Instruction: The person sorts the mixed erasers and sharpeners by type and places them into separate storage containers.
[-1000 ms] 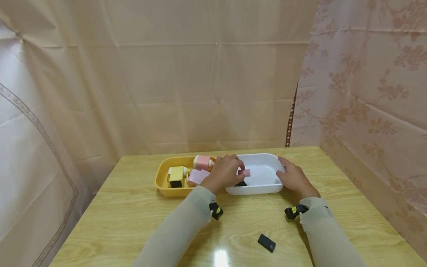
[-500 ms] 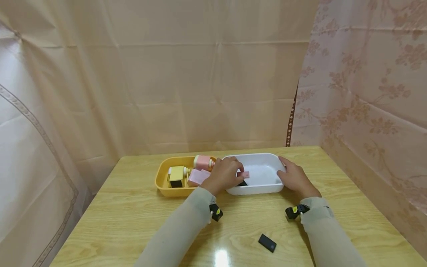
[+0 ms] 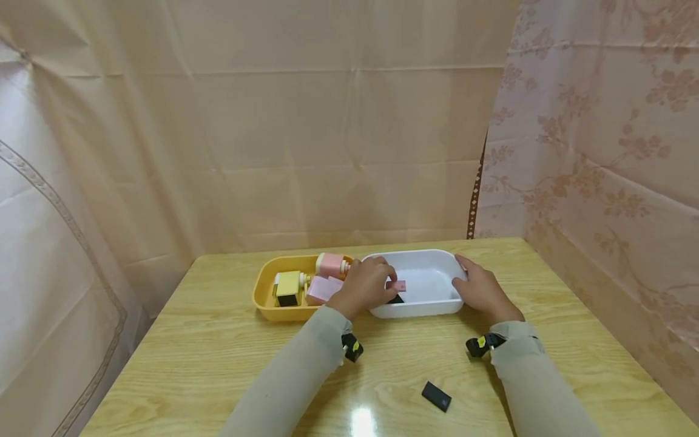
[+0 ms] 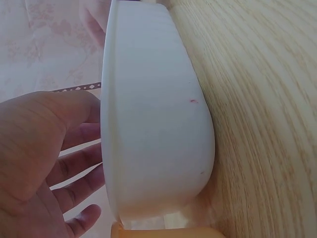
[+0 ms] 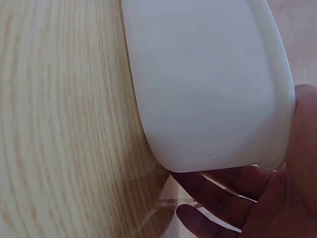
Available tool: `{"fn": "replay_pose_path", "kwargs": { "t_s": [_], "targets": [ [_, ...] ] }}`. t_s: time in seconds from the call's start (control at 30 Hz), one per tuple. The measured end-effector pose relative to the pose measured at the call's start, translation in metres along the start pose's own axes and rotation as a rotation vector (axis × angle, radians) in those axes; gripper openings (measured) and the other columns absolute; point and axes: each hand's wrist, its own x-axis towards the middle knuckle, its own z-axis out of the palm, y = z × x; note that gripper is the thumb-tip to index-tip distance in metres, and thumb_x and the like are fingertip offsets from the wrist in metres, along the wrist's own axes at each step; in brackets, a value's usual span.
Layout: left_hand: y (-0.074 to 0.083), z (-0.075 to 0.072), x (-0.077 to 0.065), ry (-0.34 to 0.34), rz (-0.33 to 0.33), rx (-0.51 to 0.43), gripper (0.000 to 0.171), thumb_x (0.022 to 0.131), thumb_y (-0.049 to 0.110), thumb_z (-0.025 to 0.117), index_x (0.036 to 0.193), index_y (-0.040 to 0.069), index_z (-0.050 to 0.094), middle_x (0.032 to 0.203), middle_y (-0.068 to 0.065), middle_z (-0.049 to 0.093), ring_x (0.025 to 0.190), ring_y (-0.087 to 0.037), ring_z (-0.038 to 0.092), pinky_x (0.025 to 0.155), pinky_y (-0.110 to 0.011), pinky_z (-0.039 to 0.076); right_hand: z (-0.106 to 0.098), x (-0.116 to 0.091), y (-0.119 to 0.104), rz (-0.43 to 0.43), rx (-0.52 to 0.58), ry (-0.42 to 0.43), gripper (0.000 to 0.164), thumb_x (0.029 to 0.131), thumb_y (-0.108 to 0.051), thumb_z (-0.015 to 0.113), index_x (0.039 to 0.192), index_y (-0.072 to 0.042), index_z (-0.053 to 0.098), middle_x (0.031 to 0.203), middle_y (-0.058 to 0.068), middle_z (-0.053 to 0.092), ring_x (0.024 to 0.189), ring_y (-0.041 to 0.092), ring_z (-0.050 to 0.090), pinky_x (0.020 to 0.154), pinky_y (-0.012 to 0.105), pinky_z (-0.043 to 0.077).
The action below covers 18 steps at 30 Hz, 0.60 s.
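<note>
My left hand [image 3: 367, 285] reaches over the left end of a white oval tray [image 3: 428, 309], fingers bent down inside it. Its fingertips pinch a small pink rectangular piece [image 3: 400, 285]; the grip itself is partly hidden. Below that piece, a black flat piece [image 3: 398, 299] shows in the tray, half covered by the hand. In the left wrist view, the fingers pass behind the rim of the white tray [image 4: 153, 109]. My right hand [image 3: 484, 294] grips the tray's right end, thumb over the rim and fingers [image 5: 218, 201] outside against the end wall.
Touching or nearly touching the white tray's left end is a yellow tray [image 3: 264, 306]. It holds a yellow block [image 3: 289, 286] with a pale knob, a pink block [image 3: 330, 264] and a lilac-pink block [image 3: 323, 289]. A small black rectangular piece [image 3: 436, 396] lies on the wooden table [image 3: 218, 364] nearer me.
My left fingertips and the small pink piece have shifted very slightly left inside the white tray. The right hand keeps its place on the tray's end.
</note>
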Motion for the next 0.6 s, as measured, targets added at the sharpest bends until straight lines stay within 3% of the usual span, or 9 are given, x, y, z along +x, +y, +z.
{"fn": "replay_pose_path", "kwargs": {
  "t_s": [0.23, 0.6],
  "targets": [
    [-0.0031, -0.0010, 0.0001, -0.012, -0.019, -0.021, 0.027, 0.094, 0.045, 0.075, 0.109, 0.023, 0.080, 0.116, 0.004, 0.072, 0.107, -0.016, 0.062, 0.092, -0.041, 0.045, -0.0004, -0.0004, -0.0030, 0.012, 0.013, -0.009, 0.070, 0.104, -0.020, 0.050, 0.165, -0.004, 0.019, 0.164, 0.030, 0.031, 0.146, 0.052, 0.038, 0.114, 0.068, 0.032],
    [-0.0052, -0.0055, -0.0023, -0.020, -0.050, -0.020, 0.022, 0.094, 0.039, 0.076, 0.108, 0.024, 0.080, 0.125, 0.003, 0.071, 0.112, -0.020, 0.061, 0.102, -0.044, 0.044, -0.0014, -0.0036, -0.0046, -0.007, -0.004, 0.008, 0.069, 0.104, -0.019, 0.049, 0.164, -0.002, 0.020, 0.160, 0.031, 0.036, 0.145, 0.051, 0.040, 0.114, 0.066, 0.036]
  ]
}}
